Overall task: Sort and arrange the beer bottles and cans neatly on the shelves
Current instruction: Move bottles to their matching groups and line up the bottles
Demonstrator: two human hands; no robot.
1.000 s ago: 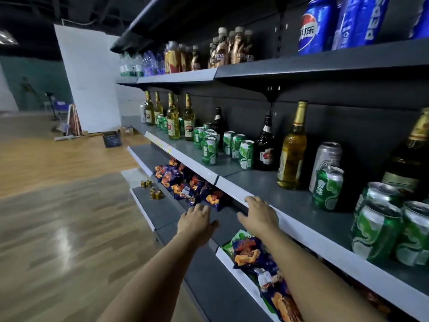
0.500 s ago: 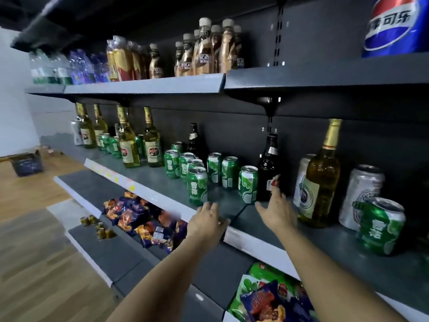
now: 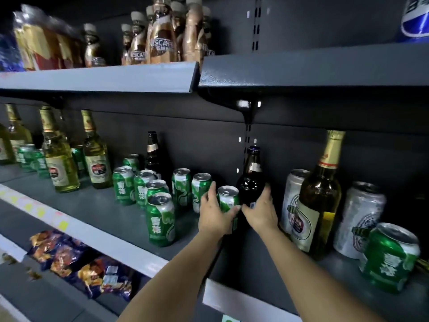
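A person's two bare forearms reach up and forward to a grey metal shelf (image 3: 97,205) of drinks. The left hand (image 3: 214,216) curls around a green can (image 3: 228,201), thumb on the right of it and fingers wrapping its left side. The right hand (image 3: 261,214) sits just beside it, thumb nearly touching the left thumb, fingers wrapped round the lower body of a dark brown bottle (image 3: 251,177) that stands upright. Below the left forearm, a lower shelf holds a row of snack packets (image 3: 79,263). To the left of the left hand, closer to the shelf edge, stands a lone green can (image 3: 160,219), and behind it a cluster of green cans (image 3: 141,185). To the right of the right hand stand a silver can (image 3: 293,201), a tall amber bottle with a gold neck (image 3: 321,196), another silver can (image 3: 359,219), and a green can at the front (image 3: 392,256). Farther left are pale yellow beer bottles (image 3: 60,159) and another dark bottle (image 3: 153,152) against the back panel. Above the hands, the upper shelf (image 3: 97,76) carries brown coffee bottles (image 3: 160,40).
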